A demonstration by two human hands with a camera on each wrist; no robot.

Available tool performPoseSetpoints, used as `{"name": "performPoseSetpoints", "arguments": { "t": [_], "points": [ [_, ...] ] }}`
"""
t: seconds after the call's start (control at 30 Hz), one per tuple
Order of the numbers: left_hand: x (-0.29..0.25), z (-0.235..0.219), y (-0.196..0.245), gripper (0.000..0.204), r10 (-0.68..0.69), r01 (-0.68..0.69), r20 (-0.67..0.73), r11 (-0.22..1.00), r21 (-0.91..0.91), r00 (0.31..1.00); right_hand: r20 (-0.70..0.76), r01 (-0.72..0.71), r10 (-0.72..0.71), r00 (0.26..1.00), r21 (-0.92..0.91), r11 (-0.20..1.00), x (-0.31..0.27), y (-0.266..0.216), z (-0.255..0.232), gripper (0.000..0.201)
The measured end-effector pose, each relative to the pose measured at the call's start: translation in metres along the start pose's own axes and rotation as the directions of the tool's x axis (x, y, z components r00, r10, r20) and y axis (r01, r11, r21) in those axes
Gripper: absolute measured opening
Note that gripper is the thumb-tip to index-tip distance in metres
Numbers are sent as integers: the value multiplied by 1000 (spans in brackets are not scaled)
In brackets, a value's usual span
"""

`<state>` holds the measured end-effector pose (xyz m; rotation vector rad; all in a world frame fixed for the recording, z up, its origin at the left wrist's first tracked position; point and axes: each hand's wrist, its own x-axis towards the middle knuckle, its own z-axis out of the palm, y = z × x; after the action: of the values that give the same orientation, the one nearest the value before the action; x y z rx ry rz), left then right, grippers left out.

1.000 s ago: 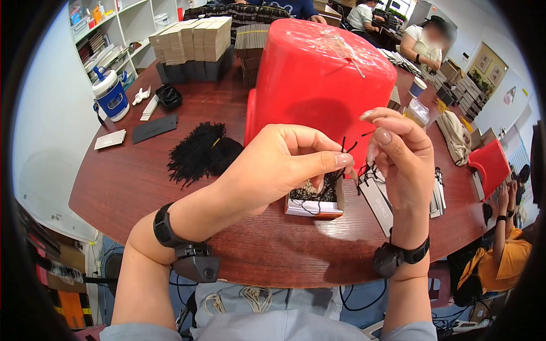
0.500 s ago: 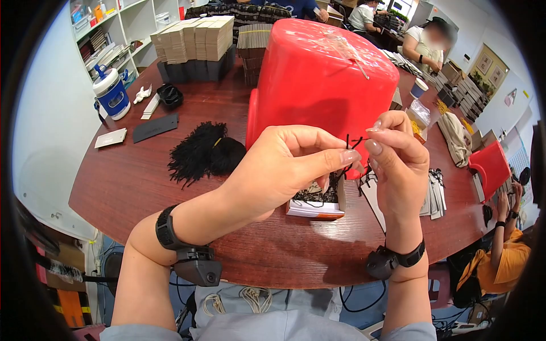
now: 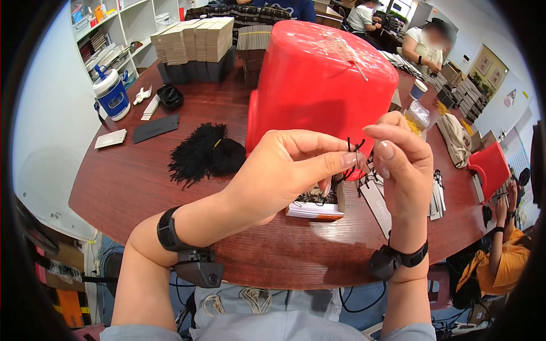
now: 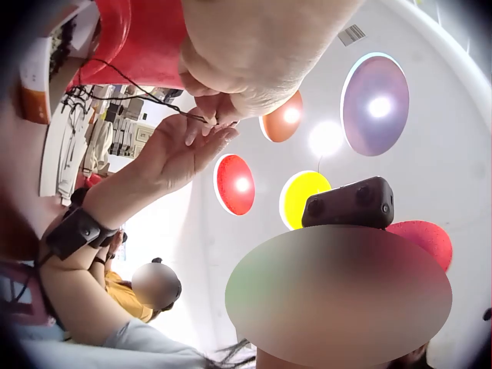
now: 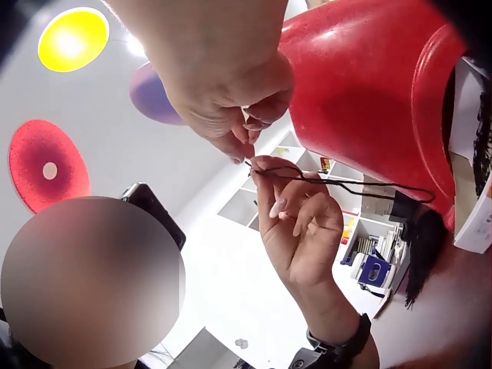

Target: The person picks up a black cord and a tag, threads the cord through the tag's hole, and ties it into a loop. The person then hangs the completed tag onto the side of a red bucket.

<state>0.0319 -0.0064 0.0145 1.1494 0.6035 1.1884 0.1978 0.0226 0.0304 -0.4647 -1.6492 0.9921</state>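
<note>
At centre, left hand [image 3: 284,170] pinches black cord [image 3: 357,149], likely so its ends stand clear; right hand [image 3: 406,162] alongside, cannot tell whether grasping.

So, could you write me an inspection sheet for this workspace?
Surface: glossy reddish-brown table, with glare near its front edge.
Job's things: a black cord at the fingers; below, an open box holding dark cords, and pale tags with black strings.
Clutter: upturned red tub, black cord bundle, blue-and-white jug, stacks of pale cards, paper cup.
Hands: the left hand has a pinching grip on the cord; the right hand is close by, its grip unclear.
Cables: dark cables run below the table's front edge; none seen crossing the work.
Surroundings: shelves at the left; other people beyond the table and at the right.
</note>
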Motion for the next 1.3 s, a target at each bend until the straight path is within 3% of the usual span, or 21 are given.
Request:
{"name": "performPoseSetpoints", "arguments": {
  "t": [0.07,0.23,0.33,0.5,0.8,0.9,1.03,1.3],
  "points": [
    [0,0,0,12,-1,1,26,1000,20,1000,78,-113,108,991,62,992,0,-3,2,14],
    [-2,2,5,13,-50,46,53,996,81,997,113,-59,55,992,28,998,0,2,-1,11],
    [-3,2,7,13,-79,75,45,994,80,996,131,-47,33,991,107,993,1,3,-2,11],
    [-5,3,11,14,-119,100,108,981,165,987,242,-141,86,966,221,965,2,7,-3,12],
    [-4,-1,18,12,-166,122,149,956,268,975,296,-337,240,925,341,877,1,-2,-6,9],
    [-4,-1,19,12,-100,86,36,955,285,994,310,-303,193,931,363,881,1,0,-11,9],
    [-5,-1,19,13,-71,59,26,944,324,997,282,-277,188,941,318,907,1,0,-6,10],
    [-5,-1,16,12,-109,67,82,914,399,991,303,-386,286,909,351,853,-1,1,-2,9]
  ]
}}
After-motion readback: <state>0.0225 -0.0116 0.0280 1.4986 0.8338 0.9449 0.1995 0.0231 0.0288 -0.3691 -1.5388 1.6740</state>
